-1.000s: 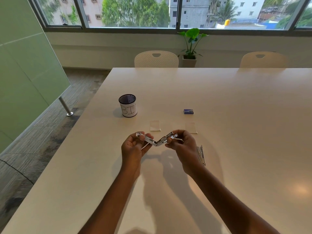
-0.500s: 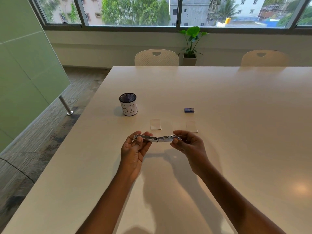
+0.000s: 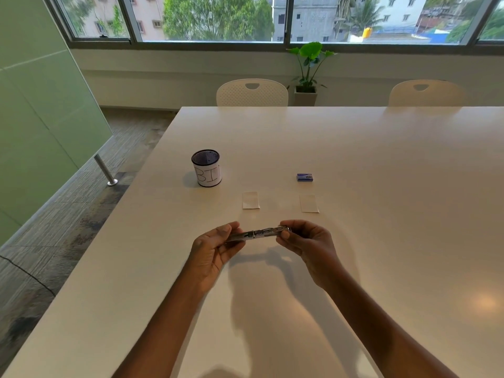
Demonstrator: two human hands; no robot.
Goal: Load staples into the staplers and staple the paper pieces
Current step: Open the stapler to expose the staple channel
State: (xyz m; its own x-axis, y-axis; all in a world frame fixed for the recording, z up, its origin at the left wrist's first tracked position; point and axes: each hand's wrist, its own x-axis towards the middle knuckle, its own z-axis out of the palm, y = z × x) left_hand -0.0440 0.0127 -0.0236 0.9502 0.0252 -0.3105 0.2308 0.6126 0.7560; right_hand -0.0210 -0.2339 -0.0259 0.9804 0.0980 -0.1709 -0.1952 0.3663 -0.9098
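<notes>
A small metal stapler [image 3: 260, 233] is swung open nearly flat and held above the white table [image 3: 381, 165]. My left hand [image 3: 215, 248] grips its left end, and my right hand [image 3: 305, 241] pinches its right end. Beyond the hands lie two small paper pieces, one on the left [image 3: 251, 200] and one on the right [image 3: 309, 203]. A small blue staple box [image 3: 304, 177] sits behind the right paper. The second stapler is hidden from view.
A dark mesh cup with a white label reading "BI" [image 3: 206, 168] stands at the left of the table. Two white chairs [image 3: 252, 92] and a potted plant [image 3: 308, 75] are behind the far edge. The table's left edge drops to carpeted floor.
The stapler has gone from a V-shaped bend to almost flat between my hands. A second stapler seen beside my right wrist a second ago is no longer visible.
</notes>
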